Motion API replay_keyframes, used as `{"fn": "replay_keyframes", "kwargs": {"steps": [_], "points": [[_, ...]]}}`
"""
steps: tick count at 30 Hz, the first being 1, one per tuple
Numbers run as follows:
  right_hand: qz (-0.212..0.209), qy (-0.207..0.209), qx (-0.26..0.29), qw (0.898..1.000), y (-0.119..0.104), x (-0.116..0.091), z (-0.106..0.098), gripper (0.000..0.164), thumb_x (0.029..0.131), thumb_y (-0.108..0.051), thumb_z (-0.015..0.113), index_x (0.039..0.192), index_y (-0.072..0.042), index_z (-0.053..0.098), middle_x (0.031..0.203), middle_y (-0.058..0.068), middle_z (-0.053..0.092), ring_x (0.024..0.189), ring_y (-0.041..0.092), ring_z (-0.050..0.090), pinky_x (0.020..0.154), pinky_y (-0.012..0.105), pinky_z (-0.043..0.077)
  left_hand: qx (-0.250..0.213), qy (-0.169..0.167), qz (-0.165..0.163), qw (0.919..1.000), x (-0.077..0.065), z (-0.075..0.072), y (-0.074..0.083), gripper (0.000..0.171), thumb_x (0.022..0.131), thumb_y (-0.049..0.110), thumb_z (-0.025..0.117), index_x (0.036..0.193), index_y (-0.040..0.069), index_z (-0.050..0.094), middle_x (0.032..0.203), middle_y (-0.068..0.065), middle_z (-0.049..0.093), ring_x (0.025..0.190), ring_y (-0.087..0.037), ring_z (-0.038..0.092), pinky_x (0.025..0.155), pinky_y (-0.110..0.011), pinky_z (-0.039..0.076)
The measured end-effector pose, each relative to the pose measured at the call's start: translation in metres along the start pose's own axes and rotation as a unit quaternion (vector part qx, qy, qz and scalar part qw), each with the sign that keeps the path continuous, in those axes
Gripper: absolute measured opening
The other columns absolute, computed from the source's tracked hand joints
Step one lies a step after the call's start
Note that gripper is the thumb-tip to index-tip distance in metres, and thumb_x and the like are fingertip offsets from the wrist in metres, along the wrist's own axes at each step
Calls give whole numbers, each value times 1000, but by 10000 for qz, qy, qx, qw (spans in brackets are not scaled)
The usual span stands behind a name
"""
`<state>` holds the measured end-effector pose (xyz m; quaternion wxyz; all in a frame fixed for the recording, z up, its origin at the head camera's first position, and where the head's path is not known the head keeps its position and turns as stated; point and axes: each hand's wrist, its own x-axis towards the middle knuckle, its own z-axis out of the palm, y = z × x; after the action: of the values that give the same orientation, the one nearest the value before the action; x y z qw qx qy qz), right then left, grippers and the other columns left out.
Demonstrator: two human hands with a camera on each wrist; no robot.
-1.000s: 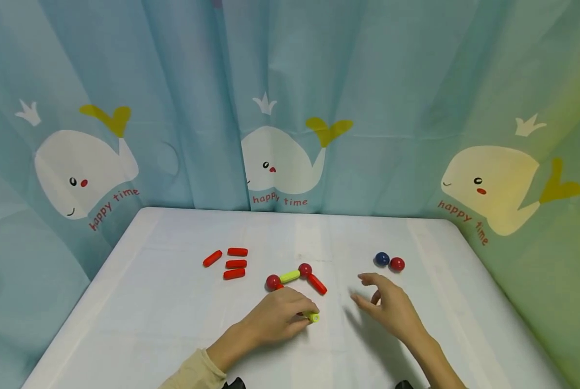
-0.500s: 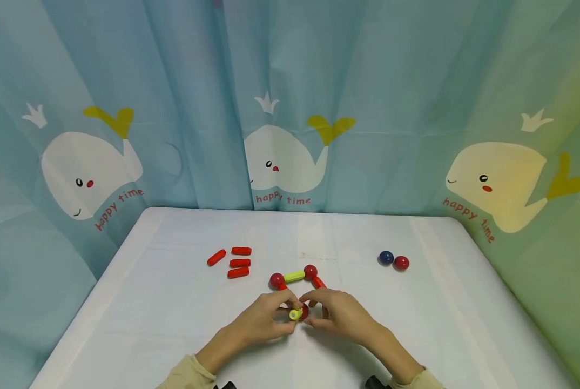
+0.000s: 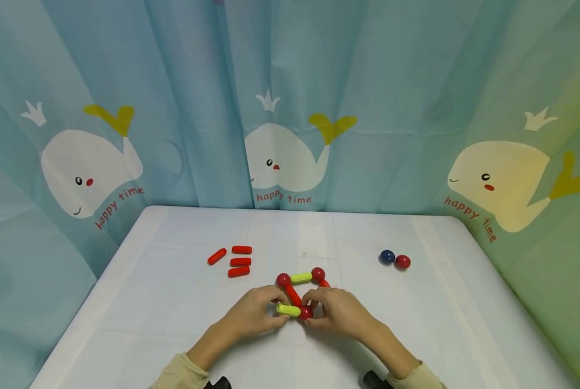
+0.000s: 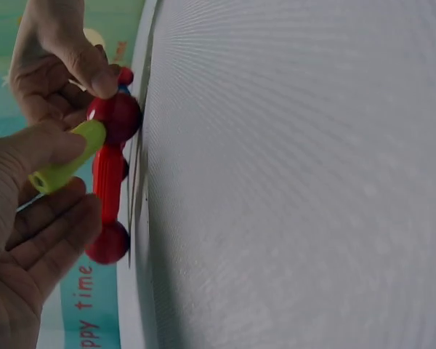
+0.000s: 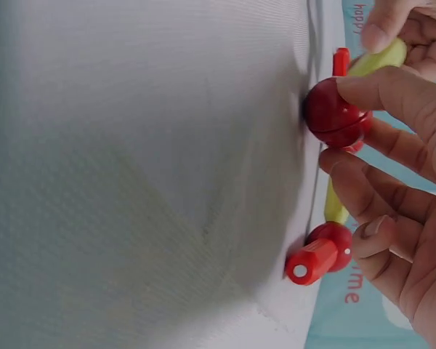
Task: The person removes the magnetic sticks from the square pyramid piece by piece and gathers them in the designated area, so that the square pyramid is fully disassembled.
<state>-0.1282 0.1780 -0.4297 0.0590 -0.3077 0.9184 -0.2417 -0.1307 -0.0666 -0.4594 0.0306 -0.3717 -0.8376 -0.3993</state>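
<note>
My left hand (image 3: 253,312) pinches a yellow-green rod (image 4: 69,158) between thumb and fingers. One end of that rod meets a red ball (image 3: 306,312), which my right hand (image 3: 341,313) grips; in the right wrist view its thumb lies on the ball. From this ball a red rod (image 3: 293,295) runs back to a second red ball (image 3: 283,280). Another yellow-green rod (image 3: 301,277) links that one to a third red ball (image 3: 318,274). A red rod (image 5: 312,262) sticks out from the third ball, its far end free; my right hand partly covers it in the head view.
Several loose red rods (image 3: 240,262) lie on the white table (image 3: 173,292) at the back left. A blue ball (image 3: 386,257) and a red ball (image 3: 403,262) sit side by side at the right. A whale-print curtain (image 3: 397,81) hangs behind the table.
My right hand has come in from the right to the near ball. The yellow-green rod in my left hand has turned, its free end now pointing left. The joined pieces have shifted slightly right.
</note>
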Motion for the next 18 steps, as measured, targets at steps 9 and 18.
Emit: {"fn": "replay_keyframes", "kwargs": {"steps": [9,18], "points": [[308,-39,-93,9995,-4,0,0,23,79,-23,84,96,-22,69,78,-12,67,60,3,46,53,23,38,579,-300,-337,9973,4,0,1,15,85,11,82,97,14,74,89,10,69,78,-7,57,75,-23,48],[307,-30,-93,9995,-6,0,2,21,77,-21,83,87,-24,64,77,-13,65,61,3,46,53,23,39,641,-381,-353,9966,5,2,-1,14,86,13,82,98,15,75,90,10,70,79,-4,55,75,-23,49]]}}
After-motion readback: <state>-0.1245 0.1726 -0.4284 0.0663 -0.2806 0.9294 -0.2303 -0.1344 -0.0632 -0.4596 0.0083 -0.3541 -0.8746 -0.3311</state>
